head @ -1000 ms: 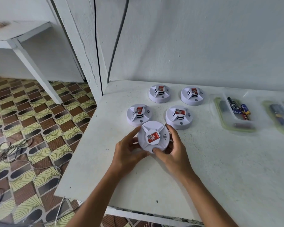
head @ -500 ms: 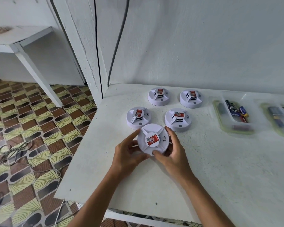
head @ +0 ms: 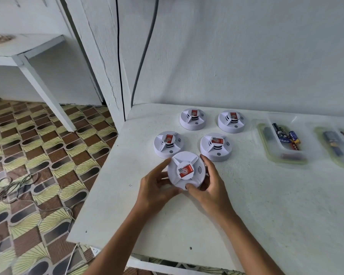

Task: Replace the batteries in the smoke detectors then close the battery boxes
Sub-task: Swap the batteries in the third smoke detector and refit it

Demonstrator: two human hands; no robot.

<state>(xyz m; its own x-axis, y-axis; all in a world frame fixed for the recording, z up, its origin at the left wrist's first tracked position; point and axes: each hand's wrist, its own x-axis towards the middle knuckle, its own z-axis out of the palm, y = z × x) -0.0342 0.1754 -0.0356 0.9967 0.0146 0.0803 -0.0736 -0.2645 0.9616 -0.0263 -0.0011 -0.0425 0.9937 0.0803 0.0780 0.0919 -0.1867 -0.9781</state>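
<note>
While four others sit farther back, both hands, left hand and right hand, grip the near round white plastic smoke detector by its rim.

Smoke detector — smooth white plastic (glossy red paper sticker) — on rough, matt-painted table.

A detector is gripped by both hands, left and right, over the table; four more detectors are parked behind, battery trays off right.

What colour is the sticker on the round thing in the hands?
Red and white sticker, seen in the head view.
</note>
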